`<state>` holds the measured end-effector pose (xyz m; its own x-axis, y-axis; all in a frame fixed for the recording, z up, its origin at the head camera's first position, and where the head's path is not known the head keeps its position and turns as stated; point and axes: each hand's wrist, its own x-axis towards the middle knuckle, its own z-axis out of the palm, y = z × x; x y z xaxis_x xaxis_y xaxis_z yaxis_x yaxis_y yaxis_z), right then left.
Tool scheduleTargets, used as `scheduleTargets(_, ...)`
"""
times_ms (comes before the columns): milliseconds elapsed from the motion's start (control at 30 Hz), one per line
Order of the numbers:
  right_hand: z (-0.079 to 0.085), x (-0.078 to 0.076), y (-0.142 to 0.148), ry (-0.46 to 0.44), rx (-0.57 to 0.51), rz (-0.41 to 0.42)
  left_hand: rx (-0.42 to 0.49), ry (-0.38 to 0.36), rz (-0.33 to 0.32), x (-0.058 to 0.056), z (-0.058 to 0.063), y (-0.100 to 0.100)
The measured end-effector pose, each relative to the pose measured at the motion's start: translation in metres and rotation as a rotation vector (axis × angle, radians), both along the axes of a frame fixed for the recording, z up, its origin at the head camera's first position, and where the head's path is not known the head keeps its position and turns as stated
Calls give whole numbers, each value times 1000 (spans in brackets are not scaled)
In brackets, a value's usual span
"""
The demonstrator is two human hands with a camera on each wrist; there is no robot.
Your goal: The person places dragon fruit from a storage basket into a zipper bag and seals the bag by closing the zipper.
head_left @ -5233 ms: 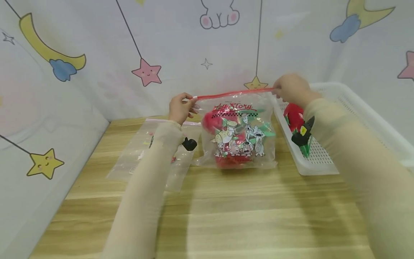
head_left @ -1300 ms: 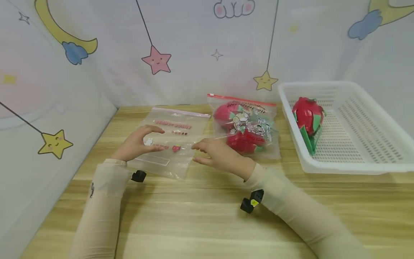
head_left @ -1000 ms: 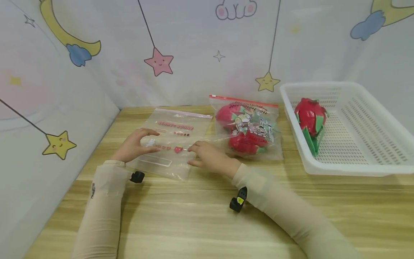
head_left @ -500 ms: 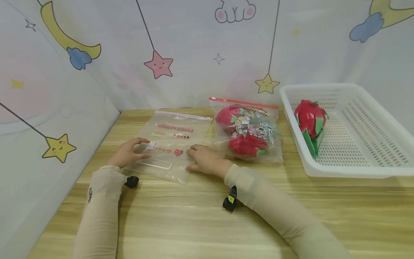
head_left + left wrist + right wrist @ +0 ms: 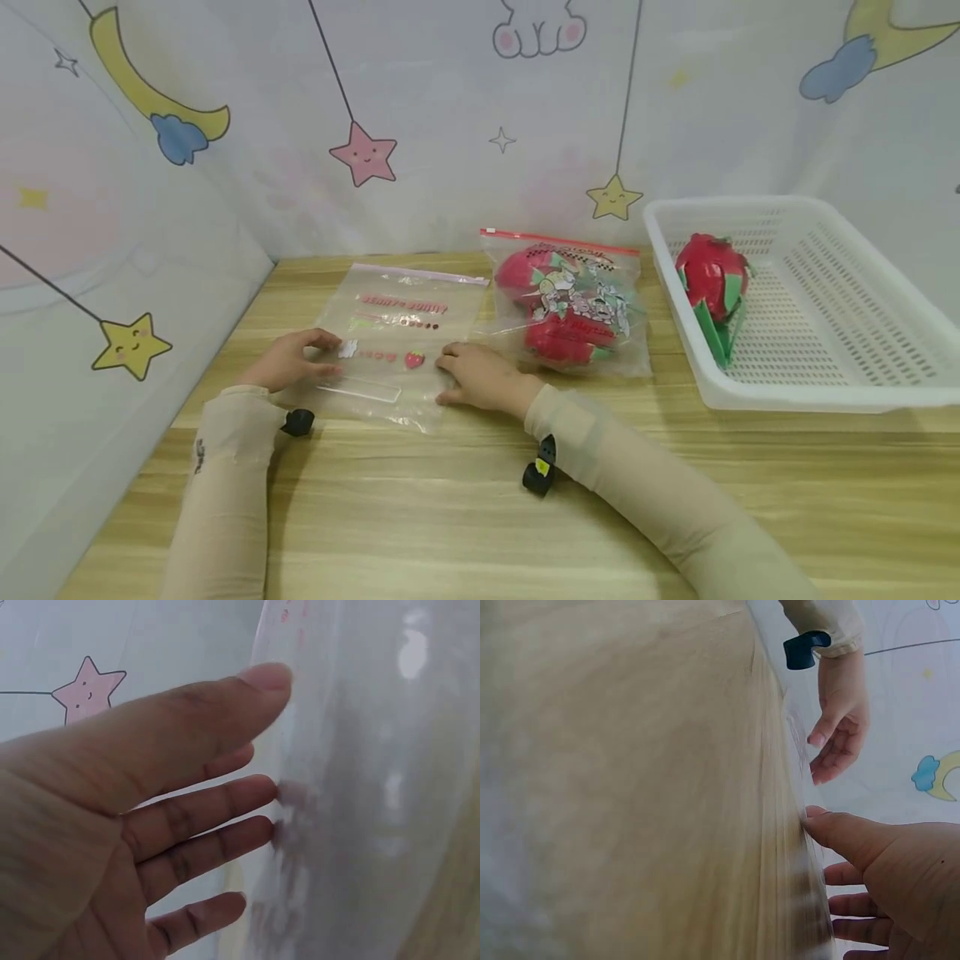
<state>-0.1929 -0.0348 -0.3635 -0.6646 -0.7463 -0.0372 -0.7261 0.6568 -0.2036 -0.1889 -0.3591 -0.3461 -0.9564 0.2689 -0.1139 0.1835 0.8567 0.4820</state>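
A clear zip bag [image 5: 420, 287] with pink lettering, a bunny and a strawberry print lies flat on the table. At its left edge rests my left hand [image 5: 292, 360], thumb and fingers spread apart; in the left wrist view the fingertips [image 5: 262, 789] are at the plastic. Along the opposite edge, my right hand [image 5: 483, 379] touches the bag with loosely bent fingers, and its thumb [image 5: 847, 832] shows in the right wrist view. Neither hand visibly pinches anything. Just right of it lies a red-zip bag [image 5: 517, 333] with cartoon print, holding red and green dragon fruits [image 5: 558, 337].
A white perforated basket [image 5: 832, 396] stands on the right, with one red dragon fruit [image 5: 708, 275] with green leaves inside at its left. A patterned curtain [image 5: 450, 192] closes off the back and left of the wooden table [image 5: 420, 517].
Both hands earlier held up the red-zip bag; it now lies on the table. They have moved to the bunny bag's sides. Lately the left hand shifted left and the right hand settled lower.
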Motion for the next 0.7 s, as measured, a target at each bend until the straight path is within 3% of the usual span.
scheduleTargets(467, 1, 11, 18, -11, -11, 25, -69, -121, -99, 10, 17, 18)
scheduleTargets(700, 1, 14, 28, -27, -21, 33, -87, -113, -158, 15, 21, 28)
